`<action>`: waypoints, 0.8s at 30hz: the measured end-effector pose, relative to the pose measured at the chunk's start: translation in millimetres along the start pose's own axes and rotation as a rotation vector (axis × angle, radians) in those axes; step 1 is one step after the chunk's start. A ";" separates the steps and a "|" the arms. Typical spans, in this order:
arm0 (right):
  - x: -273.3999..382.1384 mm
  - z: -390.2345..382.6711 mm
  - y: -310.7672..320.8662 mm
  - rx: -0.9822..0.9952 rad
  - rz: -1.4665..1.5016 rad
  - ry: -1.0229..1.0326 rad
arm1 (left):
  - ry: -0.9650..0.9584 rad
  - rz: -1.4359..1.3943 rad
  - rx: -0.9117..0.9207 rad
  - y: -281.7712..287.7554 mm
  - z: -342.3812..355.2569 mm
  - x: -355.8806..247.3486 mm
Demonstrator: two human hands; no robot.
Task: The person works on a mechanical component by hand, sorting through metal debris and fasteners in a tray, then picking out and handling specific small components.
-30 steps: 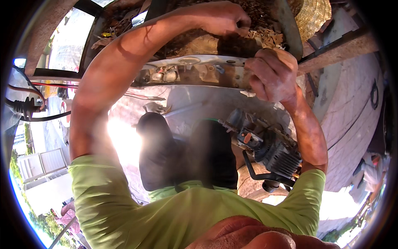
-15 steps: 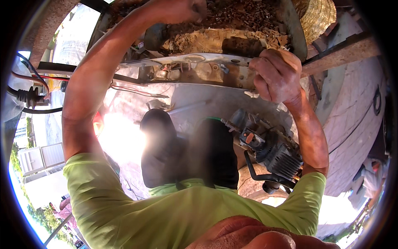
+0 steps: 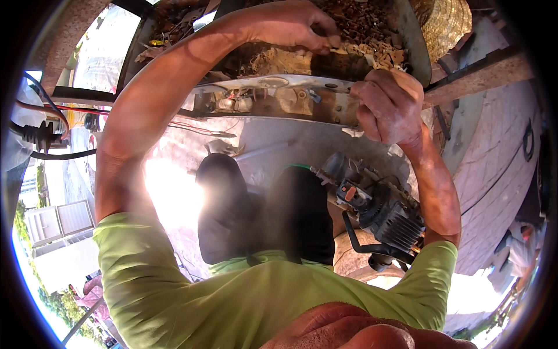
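Note:
My left hand [image 3: 297, 28] reaches over a tray of small brown metal-like bits and flakes [image 3: 363, 26]. Its thumb and fingertips come together low over the pile; whatever is between them, if anything, is too small to make out. My right hand [image 3: 388, 106] is a closed fist at the right end of the tray's pale front rail [image 3: 261, 83]. The fist's inside is hidden, so what it holds cannot be told. Flat tan pieces [image 3: 282, 60] lie along the near side of the pile.
A shelf below the rail holds small hardware [image 3: 232, 102]. An air-compressor-like machine [image 3: 383, 209] stands on the floor to the right of my knees. A woven straw hat [image 3: 444, 26] is at the far right. Cables and a black plug [image 3: 40, 135] hang at left.
My left hand has moved right and nearer, down to the pile, and its fingers now show in a pinch. My right hand has stayed in place.

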State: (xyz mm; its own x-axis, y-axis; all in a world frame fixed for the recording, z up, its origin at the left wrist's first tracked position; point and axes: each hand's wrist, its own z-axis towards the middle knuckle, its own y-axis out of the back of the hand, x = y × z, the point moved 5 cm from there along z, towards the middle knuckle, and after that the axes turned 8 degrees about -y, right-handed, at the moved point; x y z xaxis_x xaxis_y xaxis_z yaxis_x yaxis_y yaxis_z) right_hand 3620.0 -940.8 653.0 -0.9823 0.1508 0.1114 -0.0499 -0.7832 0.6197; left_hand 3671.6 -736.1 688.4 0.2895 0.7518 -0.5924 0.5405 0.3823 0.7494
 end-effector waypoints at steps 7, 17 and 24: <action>1.6 5.7 -1.6 -0.040 0.022 0.029 | -0.071 -0.378 -0.383 27.9 -14.7 14.7; 0.8 5.9 -2.3 -0.023 0.056 0.023 | 0.043 0.171 -0.397 31.3 -44.3 77.1; 0.1 5.8 -1.0 -0.017 0.039 0.022 | -0.324 0.936 -0.164 -7.5 -17.9 60.5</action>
State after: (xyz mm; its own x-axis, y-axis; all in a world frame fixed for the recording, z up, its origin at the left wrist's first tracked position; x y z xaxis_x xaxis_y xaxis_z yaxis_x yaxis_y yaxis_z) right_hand 3620.9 -936.4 656.9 -0.9873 0.1066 0.1177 -0.0145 -0.7985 0.6018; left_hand 3670.9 -683.9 652.2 0.7565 0.6149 0.2227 -0.1229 -0.2008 0.9719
